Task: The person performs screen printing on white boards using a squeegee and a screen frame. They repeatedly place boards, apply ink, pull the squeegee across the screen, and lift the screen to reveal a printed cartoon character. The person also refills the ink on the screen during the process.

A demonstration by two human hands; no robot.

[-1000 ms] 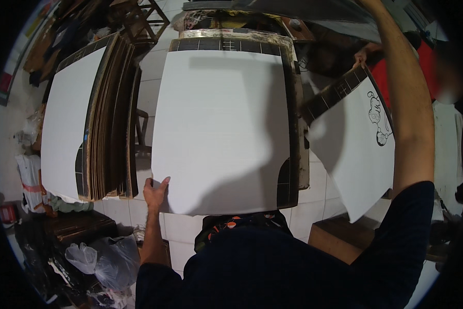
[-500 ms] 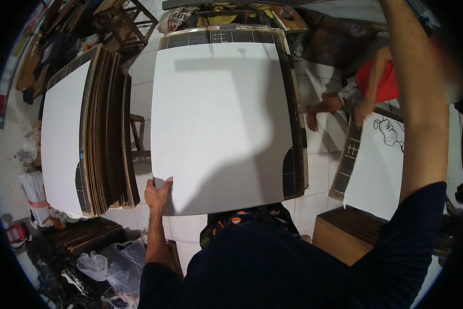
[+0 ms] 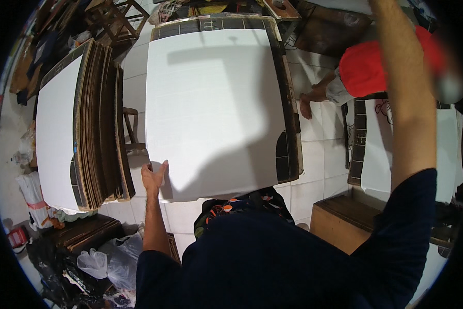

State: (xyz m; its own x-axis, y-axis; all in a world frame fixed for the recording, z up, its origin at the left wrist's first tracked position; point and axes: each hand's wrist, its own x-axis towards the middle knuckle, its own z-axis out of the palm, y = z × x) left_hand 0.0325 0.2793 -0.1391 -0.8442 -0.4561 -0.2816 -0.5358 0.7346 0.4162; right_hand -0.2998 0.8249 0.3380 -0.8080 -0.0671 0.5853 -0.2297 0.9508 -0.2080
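Note:
A large white sheet (image 3: 205,113) lies on a dark board (image 3: 289,139) with pale grid marks along its edges. My left hand (image 3: 153,177) grips the near left corner, its thumb on top of the sheet and its fingers partly hidden at the edge. My right arm (image 3: 411,108) is raised up the right side; its hand is beyond the top edge of the picture. A shadow falls over much of the sheet.
To the left stands a thick stack of boards (image 3: 95,123) topped with white. At right, a person in a red shirt (image 3: 363,72) leans by another white sheet (image 3: 378,154) on a board. A wooden box (image 3: 339,221) and plastic bags (image 3: 115,262) are nearby.
The view has shifted slightly, while my left hand keeps its place on the corner. The person in red has leaned further in; the right-hand board sits straighter, showing red lines instead of the black drawing.

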